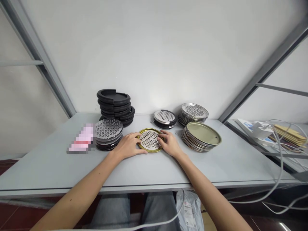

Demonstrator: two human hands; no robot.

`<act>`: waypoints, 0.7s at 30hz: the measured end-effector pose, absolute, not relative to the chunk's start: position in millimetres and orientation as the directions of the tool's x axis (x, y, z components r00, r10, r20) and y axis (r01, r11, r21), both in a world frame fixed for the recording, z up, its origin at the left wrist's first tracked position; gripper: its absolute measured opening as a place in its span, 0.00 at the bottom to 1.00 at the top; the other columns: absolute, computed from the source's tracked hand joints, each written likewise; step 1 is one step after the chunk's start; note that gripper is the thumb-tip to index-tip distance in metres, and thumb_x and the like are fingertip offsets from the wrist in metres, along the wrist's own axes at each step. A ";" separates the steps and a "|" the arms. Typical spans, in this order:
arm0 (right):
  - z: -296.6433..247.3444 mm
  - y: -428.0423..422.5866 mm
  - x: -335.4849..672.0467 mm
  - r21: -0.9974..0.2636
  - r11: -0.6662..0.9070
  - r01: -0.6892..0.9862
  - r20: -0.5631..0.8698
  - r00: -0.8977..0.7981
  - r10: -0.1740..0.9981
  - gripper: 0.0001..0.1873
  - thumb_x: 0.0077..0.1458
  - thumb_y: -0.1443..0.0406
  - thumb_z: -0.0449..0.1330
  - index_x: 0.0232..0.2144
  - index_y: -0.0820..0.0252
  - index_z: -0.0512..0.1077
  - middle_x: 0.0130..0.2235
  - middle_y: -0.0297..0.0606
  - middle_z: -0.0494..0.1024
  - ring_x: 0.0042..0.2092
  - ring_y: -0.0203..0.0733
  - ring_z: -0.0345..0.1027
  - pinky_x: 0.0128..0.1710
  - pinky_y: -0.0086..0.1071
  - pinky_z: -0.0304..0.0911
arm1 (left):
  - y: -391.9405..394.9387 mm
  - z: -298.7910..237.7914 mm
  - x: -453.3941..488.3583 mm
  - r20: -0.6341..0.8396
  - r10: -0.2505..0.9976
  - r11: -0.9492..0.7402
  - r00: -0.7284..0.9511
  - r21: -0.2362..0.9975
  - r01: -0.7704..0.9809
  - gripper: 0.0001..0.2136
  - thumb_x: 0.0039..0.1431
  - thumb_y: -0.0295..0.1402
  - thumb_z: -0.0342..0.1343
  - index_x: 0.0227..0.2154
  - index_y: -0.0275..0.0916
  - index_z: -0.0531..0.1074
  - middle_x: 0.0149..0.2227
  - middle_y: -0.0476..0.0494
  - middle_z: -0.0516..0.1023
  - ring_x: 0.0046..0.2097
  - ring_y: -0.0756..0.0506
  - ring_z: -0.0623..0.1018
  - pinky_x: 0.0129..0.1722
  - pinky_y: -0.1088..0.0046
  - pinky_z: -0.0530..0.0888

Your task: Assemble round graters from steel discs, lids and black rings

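Note:
On the desk in front of me lies a gold-rimmed round lid (143,149) with a perforated metal disc (150,140) sitting inside its rim. My left hand (128,145) grips the lid's left side, fingers on the rim and thumb stretched along the front. At the right side, my right hand (170,143) has its fingers curled over the rim, fingertips touching the disc. Left of my left hand is a stack of similar perforated discs (109,129). A stack of gold-coloured lids (203,133) stands to the right of my right hand.
Black ring-shaped holders (114,102) are piled by the wall. Farther right are a black-edged perforated disc (165,116) and a stack of silver-rimmed discs (194,111). A blurred-out pink item (83,138) lies left. White cables (280,160) hang at the desk's right end.

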State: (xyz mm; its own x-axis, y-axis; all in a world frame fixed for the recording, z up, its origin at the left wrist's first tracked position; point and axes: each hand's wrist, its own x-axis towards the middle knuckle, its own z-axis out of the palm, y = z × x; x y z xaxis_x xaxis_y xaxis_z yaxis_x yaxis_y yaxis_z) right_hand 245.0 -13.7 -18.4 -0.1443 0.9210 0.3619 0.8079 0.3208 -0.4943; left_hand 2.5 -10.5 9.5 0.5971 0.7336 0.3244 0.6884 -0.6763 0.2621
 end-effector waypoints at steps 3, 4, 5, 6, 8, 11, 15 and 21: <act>-20.2 -12.1 244.4 -0.498 0.307 0.811 0.365 -0.125 0.923 0.20 0.58 0.57 0.53 0.44 0.64 0.75 0.55 0.50 0.70 0.56 0.50 0.61 0.57 0.43 0.55 | -10.6 9.0 2.8 0.322 0.737 -0.674 0.594 0.284 0.682 0.23 0.46 0.56 0.60 0.34 0.41 0.80 0.49 0.42 0.74 0.47 0.39 0.75 0.49 0.63 0.71; -20.4 -11.4 244.7 -0.506 0.307 0.806 0.360 -0.126 0.924 0.20 0.58 0.57 0.53 0.44 0.64 0.75 0.55 0.50 0.69 0.56 0.50 0.61 0.57 0.43 0.55 | -10.7 8.9 2.8 0.322 0.736 -0.676 0.596 0.286 0.679 0.23 0.46 0.56 0.60 0.34 0.41 0.80 0.49 0.42 0.75 0.47 0.39 0.75 0.49 0.63 0.71; -20.3 -10.6 245.2 -0.519 0.309 0.797 0.350 -0.131 0.928 0.20 0.57 0.57 0.54 0.43 0.64 0.75 0.55 0.50 0.69 0.56 0.50 0.61 0.57 0.43 0.55 | -10.7 8.8 2.8 0.323 0.734 -0.678 0.598 0.286 0.678 0.23 0.47 0.56 0.60 0.34 0.41 0.80 0.49 0.42 0.75 0.47 0.39 0.75 0.49 0.63 0.71; -20.0 -9.7 246.0 -0.539 0.309 0.783 0.337 -0.135 0.932 0.20 0.57 0.56 0.54 0.43 0.64 0.75 0.55 0.50 0.69 0.57 0.50 0.62 0.57 0.43 0.54 | -10.8 8.7 2.8 0.324 0.732 -0.679 0.599 0.283 0.677 0.23 0.47 0.56 0.60 0.34 0.41 0.80 0.49 0.42 0.75 0.48 0.39 0.75 0.49 0.63 0.71; -18.8 -8.0 248.1 -0.599 0.305 0.740 0.308 -0.138 0.941 0.20 0.56 0.56 0.55 0.43 0.64 0.75 0.55 0.50 0.69 0.57 0.50 0.62 0.57 0.43 0.55 | -10.8 8.4 3.0 0.326 0.732 -0.679 0.598 0.275 0.681 0.23 0.47 0.56 0.59 0.35 0.41 0.80 0.49 0.42 0.74 0.48 0.39 0.75 0.49 0.63 0.71; -16.8 -6.4 250.5 -0.685 0.299 0.665 0.286 -0.132 0.949 0.20 0.54 0.56 0.57 0.43 0.65 0.74 0.55 0.51 0.69 0.57 0.50 0.63 0.57 0.42 0.56 | -10.7 8.0 3.3 0.326 0.741 -0.669 0.587 0.271 0.693 0.24 0.46 0.57 0.59 0.34 0.41 0.80 0.49 0.43 0.74 0.47 0.40 0.76 0.46 0.65 0.72; -16.6 -7.4 250.2 -0.705 0.296 0.644 0.291 -0.118 0.949 0.21 0.52 0.56 0.58 0.42 0.66 0.75 0.54 0.51 0.70 0.55 0.50 0.64 0.57 0.42 0.56 | -10.9 7.5 3.9 0.329 0.756 -0.650 0.566 0.270 0.710 0.24 0.45 0.57 0.60 0.33 0.41 0.80 0.48 0.45 0.75 0.44 0.41 0.77 0.45 0.65 0.72; -16.8 -9.0 249.8 -0.707 0.287 0.646 0.277 -0.119 0.953 0.19 0.51 0.56 0.59 0.40 0.64 0.76 0.54 0.49 0.70 0.54 0.50 0.65 0.56 0.42 0.57 | -12.1 9.2 5.2 0.329 0.773 -0.628 0.542 0.276 0.728 0.24 0.43 0.58 0.61 0.31 0.42 0.80 0.46 0.45 0.76 0.42 0.41 0.77 0.45 0.65 0.72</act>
State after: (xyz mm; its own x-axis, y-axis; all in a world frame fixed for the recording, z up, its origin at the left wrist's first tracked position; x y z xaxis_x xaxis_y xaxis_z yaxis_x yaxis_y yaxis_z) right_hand 249.8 -9.0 -16.8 -0.1194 0.9534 0.2773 0.6465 0.2866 -0.7070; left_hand 5.2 -12.1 9.2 0.5425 0.7728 0.3294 0.7276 -0.6282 0.2756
